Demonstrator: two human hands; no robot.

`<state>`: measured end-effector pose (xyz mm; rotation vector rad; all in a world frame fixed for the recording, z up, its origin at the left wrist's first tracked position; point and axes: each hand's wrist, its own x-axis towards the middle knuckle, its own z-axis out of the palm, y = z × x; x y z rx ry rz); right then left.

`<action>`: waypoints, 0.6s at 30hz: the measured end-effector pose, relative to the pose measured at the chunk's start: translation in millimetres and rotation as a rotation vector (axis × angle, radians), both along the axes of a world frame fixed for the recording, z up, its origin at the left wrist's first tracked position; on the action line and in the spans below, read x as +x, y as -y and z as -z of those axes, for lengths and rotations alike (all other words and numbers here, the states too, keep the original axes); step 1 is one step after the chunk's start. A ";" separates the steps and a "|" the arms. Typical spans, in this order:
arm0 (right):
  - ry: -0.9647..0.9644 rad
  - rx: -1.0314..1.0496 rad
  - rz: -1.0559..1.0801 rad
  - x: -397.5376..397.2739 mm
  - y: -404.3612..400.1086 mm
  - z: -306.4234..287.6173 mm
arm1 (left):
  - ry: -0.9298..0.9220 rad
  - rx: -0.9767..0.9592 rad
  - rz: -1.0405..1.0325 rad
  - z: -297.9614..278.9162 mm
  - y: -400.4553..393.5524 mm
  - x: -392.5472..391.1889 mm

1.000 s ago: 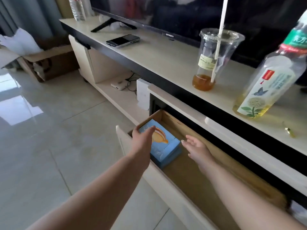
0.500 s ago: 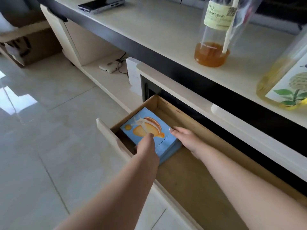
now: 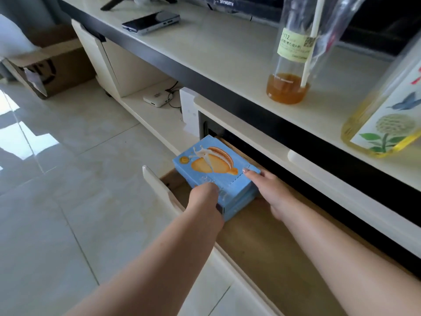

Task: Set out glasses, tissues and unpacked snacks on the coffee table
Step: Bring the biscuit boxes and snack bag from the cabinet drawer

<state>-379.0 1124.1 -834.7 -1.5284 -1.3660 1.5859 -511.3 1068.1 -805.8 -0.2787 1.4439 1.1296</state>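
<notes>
From the head view, your left hand (image 3: 205, 197) and right hand (image 3: 268, 190) clasp a blue snack box (image 3: 216, 172) between them, the left gripping its near corner with fingers wrapped over the edge, the right pressed along its right side with fingertips (image 3: 247, 171) on the top face. The box sits tilted, its far end raised above the open drawer (image 3: 262, 236) of the TV cabinet, its near end low inside the drawer by the front panel (image 3: 159, 185). The box top shows a picture of a cream-filled pastry. Above the drawer, on the cabinet's pale worktop (image 3: 227, 53), a clear plastic cup (image 3: 293, 65) with a white straw and a little amber drink stands near the front edge; to its right leans a bottle (image 3: 385, 124) of yellowish tea with a flower label. Farther back lies a dark phone (image 3: 150, 21), in front of the television's foot. A cardboard carton (image 3: 45, 67) rests on the glossy tiled floor (image 3: 68, 179) at left.
</notes>
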 end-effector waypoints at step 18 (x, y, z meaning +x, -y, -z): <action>-0.352 0.225 -0.308 -166.0 184.0 -179.3 | -0.537 0.735 -0.223 -167.5 261.4 -112.6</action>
